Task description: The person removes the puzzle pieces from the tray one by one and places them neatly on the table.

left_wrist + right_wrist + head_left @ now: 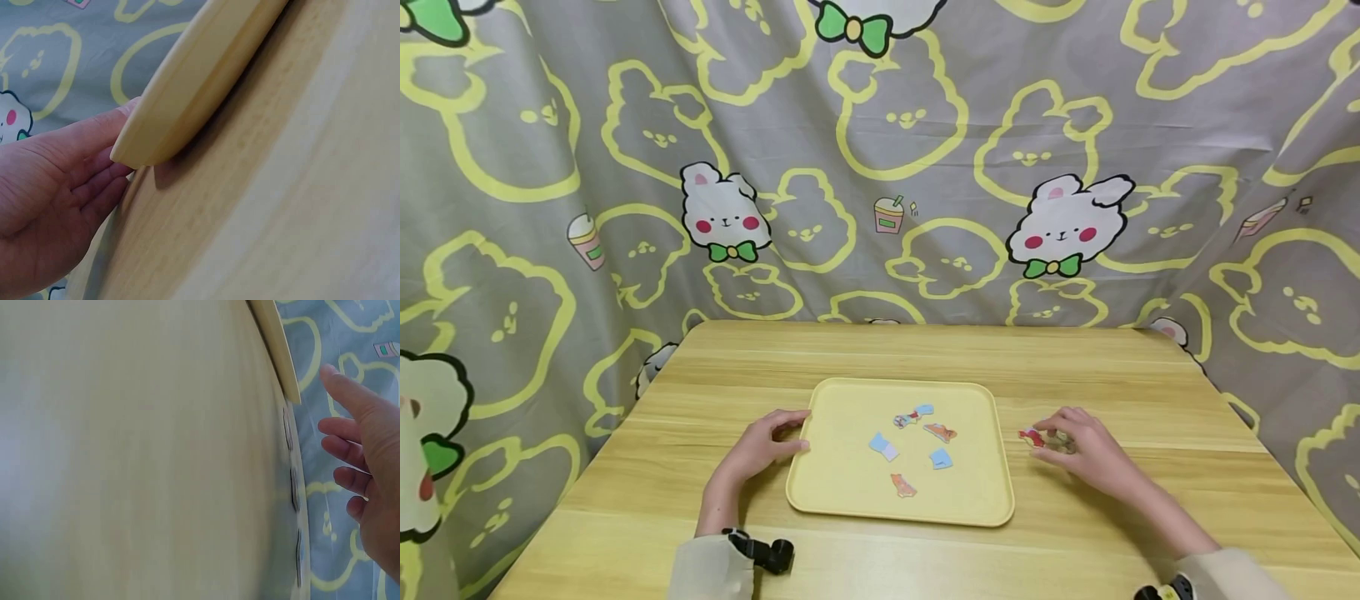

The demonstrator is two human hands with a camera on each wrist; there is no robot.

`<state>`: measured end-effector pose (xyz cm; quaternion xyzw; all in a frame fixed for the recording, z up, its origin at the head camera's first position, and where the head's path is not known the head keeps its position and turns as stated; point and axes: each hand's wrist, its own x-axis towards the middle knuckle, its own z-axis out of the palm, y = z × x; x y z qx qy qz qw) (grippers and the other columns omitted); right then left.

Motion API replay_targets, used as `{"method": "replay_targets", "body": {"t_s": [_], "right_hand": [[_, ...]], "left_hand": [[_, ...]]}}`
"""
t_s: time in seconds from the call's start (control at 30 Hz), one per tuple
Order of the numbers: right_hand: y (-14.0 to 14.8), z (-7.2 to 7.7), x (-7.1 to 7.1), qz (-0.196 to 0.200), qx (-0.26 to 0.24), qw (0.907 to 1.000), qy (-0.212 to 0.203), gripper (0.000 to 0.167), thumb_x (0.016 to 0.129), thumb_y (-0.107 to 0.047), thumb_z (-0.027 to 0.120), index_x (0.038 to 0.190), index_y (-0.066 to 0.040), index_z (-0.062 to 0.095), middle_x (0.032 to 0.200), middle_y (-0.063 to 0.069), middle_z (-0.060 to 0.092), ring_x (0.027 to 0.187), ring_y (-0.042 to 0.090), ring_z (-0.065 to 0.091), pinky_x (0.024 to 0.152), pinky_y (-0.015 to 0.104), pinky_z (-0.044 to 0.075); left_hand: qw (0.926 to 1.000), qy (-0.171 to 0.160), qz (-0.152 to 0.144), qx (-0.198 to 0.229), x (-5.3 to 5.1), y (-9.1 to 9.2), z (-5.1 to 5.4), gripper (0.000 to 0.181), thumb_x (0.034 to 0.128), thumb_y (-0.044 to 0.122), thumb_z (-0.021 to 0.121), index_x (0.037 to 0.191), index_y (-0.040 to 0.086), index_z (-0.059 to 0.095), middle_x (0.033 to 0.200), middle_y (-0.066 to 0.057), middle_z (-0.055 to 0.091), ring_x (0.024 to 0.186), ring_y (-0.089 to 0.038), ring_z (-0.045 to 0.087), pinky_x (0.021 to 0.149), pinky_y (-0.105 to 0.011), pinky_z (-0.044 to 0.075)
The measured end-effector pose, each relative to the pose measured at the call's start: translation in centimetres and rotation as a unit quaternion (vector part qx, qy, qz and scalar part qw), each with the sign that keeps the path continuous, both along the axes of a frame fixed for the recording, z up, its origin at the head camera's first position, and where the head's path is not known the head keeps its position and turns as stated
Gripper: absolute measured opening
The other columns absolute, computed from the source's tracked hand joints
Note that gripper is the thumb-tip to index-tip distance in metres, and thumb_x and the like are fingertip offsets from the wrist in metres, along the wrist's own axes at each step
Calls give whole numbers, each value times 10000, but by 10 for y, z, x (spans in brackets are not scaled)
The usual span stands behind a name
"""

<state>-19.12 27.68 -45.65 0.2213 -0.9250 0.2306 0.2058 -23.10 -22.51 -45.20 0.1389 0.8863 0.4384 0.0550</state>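
My left hand (758, 446) touches the left rim of a yellow tray (835, 496), fingers relaxed. In the left wrist view, the tray's side (181, 94) rises beside the hand (56, 187). My right hand (1090, 450) hovers right of the tray, fingers loosely bent, over a red piece (1032, 437) and a greenish piece (1063, 442) partly hidden by fingers. The right wrist view shows this hand (369, 456) holding nothing, apart from thin pieces (295, 487) lying flat. On the tray lie several small printed pieces, including an orange one (903, 486) and a light-blue one (941, 459).
The wooden table (887, 558) extends around the tray. A grey curtain (865, 275) with yellow outlines and white rabbit figures hangs behind the table and along both sides.
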Motion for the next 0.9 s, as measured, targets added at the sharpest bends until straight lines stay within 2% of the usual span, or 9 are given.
{"method": "replay_targets", "body": {"t_s": [0.17,0.43,0.73,0.9], "right_hand": [[-14,2,-1,232,22,9997,45,304,736,-261,840,997,-140,742,861,-91,634,845,95,546,748,299,420],[-34,4,-5,507,-73,9987,-26,322,739,-283,836,1003,-124,742,821,-98,598,790,67,486,709,254,351],[-53,5,-9,667,70,9967,-449,335,785,-352,799,1041,-144,739,931,-96,649,881,83,530,773,314,401],[-63,5,-12,736,186,9960,-467,334,770,-349,807,1029,-148,741,926,-76,659,883,78,532,764,299,404]], "left_hand": [[10000,-35,74,-20,0,0,-3,523,877,232,737,1353,76,587,1371,-155,583,1308,-353,520,1123,-522,393],[9997,-100,232,-77,0,1,-5,524,867,236,748,1351,102,596,1374,-130,588,1315,-336,518,1139,-507,380],[9998,-55,178,-115,0,0,-4,520,876,246,739,1352,98,594,1374,-129,589,1317,-334,516,1141,-502,381],[9998,-29,163,-119,0,0,-2,524,874,244,741,1351,89,592,1372,-138,589,1315,-342,515,1138,-511,379]]}}
